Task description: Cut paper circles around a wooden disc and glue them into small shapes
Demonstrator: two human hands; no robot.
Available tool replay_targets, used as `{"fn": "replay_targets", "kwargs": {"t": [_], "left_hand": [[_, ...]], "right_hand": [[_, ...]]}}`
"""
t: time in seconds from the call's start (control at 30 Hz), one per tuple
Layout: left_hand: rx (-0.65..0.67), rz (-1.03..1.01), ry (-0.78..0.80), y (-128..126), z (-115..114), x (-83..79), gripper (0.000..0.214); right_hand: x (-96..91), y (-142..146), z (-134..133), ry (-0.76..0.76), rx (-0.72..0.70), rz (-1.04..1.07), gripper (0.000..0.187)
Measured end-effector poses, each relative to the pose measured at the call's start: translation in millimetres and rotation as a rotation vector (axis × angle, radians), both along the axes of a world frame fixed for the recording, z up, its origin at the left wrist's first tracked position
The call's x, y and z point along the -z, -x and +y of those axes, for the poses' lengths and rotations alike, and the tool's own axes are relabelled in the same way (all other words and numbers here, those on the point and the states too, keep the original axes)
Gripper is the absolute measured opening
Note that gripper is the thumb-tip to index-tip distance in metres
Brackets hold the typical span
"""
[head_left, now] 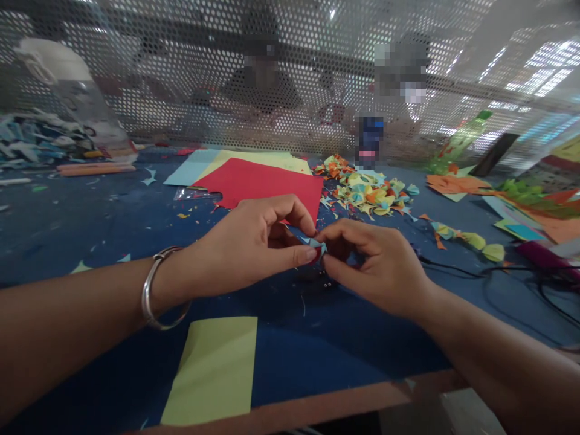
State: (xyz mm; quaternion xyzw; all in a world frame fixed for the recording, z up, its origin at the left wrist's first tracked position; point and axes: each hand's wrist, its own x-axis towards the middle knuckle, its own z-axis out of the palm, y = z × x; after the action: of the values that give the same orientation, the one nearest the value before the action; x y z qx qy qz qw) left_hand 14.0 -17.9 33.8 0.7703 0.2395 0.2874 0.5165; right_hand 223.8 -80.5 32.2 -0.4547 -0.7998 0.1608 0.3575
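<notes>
Both my hands meet over the middle of the blue table (90, 211). My left hand (247, 244), with a silver bangle (154, 290) on its wrist, pinches a tiny folded piece of light blue paper (316, 243) between thumb and forefinger. My right hand (374, 266) pinches the same small piece from the other side, fingers curled. A red paper sheet (260, 181) lies just behind my hands. Close to the table's front edge lies a yellow-green paper sheet (212, 368).
A pile of small folded coloured paper pieces (367, 187) sits behind right. Light blue and yellow sheets (199, 164) lie under the red one. Orange and green paper (457, 184) and a black cable (498, 278) are at right. A perforated screen (181, 78) stands behind, with people beyond.
</notes>
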Motion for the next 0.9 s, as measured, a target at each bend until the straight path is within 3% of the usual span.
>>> {"fn": "replay_targets", "kwargs": {"t": [0.9], "left_hand": [[0.031, -0.014, 0.008, 2.0, -2.1, -4.4, 0.033]], "right_hand": [[-0.4, 3.2, 0.5, -0.059, -0.023, -0.041, 0.015]]}}
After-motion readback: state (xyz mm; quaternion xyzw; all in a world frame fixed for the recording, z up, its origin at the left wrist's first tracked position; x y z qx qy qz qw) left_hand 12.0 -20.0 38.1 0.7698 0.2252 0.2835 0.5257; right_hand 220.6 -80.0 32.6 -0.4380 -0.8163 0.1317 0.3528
